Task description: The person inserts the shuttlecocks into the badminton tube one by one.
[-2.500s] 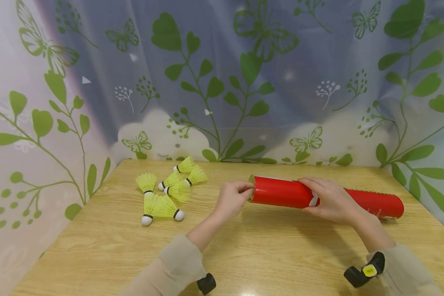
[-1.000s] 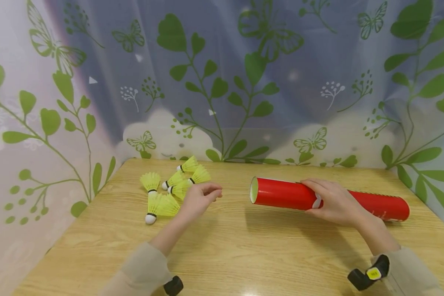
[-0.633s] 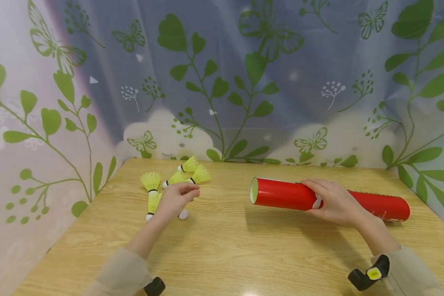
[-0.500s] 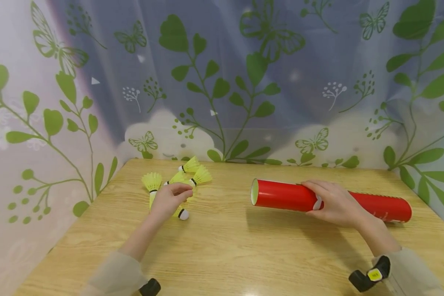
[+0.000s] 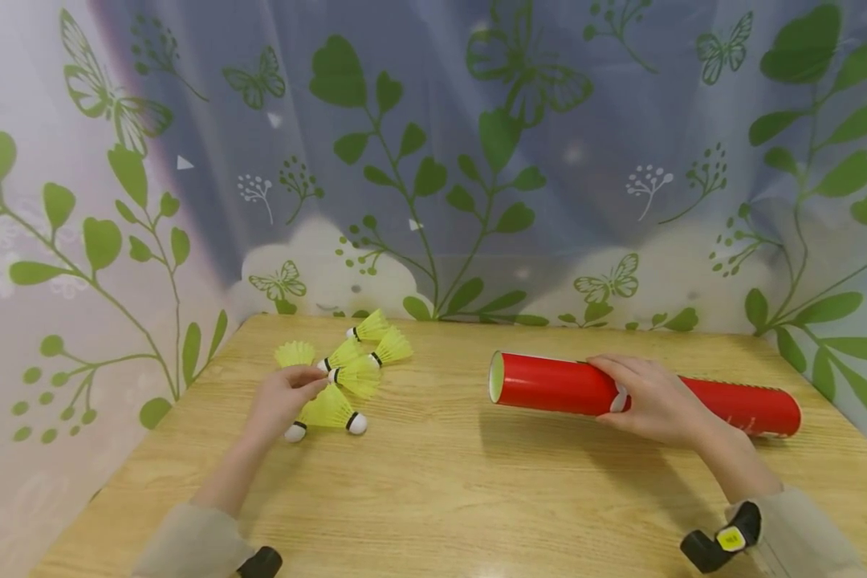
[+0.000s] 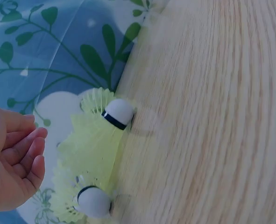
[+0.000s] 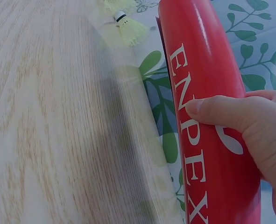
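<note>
My right hand (image 5: 653,401) grips a red shuttlecock tube (image 5: 552,384) around its middle, and its open end faces left. In the right wrist view the thumb (image 7: 208,108) presses along the tube's white lettering. My left hand (image 5: 278,401) hovers at the left side of a group of yellow shuttlecocks (image 5: 328,411), fingers loosely curled. Nothing shows between those fingers in the left wrist view, where white cork heads (image 6: 95,201) lie beside the hand (image 6: 16,158). In the head view the left hand partly hides the leftmost shuttlecocks.
Farther back in the group lie more shuttlecocks (image 5: 370,326), some overlapping. The wooden table (image 5: 433,498) ends at a patterned curtain (image 5: 433,185) behind and at the sides. A black wrist camera (image 5: 722,538) sits on the right sleeve.
My left hand has withdrawn from the tube's open end and moved left to the shuttlecocks, now at their left side. My right hand still holds the tube in nearly the same place.
</note>
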### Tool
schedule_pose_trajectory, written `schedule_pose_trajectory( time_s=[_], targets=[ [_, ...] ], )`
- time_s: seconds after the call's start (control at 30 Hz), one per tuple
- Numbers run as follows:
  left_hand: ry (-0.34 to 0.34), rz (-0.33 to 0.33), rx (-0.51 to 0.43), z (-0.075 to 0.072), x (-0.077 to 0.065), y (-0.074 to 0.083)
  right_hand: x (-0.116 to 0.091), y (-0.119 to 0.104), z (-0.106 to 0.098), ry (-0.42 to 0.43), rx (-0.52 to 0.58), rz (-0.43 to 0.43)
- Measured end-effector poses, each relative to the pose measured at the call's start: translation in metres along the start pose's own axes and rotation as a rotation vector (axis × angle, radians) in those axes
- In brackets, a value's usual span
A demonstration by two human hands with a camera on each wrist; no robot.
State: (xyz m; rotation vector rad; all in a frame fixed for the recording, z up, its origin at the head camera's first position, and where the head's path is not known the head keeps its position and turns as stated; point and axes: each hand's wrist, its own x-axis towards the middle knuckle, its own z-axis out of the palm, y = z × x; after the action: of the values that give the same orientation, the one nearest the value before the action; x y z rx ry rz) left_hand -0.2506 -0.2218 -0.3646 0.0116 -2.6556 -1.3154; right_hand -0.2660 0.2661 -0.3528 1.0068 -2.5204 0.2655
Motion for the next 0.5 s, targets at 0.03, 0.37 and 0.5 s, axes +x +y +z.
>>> schedule_pose_trajectory(
  time_s=[0.03,0.37,0.5],
  targets=[
    [0.002,-0.001,0.001,-0.001,0.000,-0.002,0.000,0.000,0.000,0.001,-0.001,-0.002],
    [-0.021,-0.007,0.084,-0.006,-0.003,-0.012,0.000,0.001,0.002,0.023,-0.009,-0.031],
    [-0.035,-0.031,0.110,-0.006,-0.003,-0.014,0.001,0.001,0.002,0.025,-0.013,-0.031]
  ],
)
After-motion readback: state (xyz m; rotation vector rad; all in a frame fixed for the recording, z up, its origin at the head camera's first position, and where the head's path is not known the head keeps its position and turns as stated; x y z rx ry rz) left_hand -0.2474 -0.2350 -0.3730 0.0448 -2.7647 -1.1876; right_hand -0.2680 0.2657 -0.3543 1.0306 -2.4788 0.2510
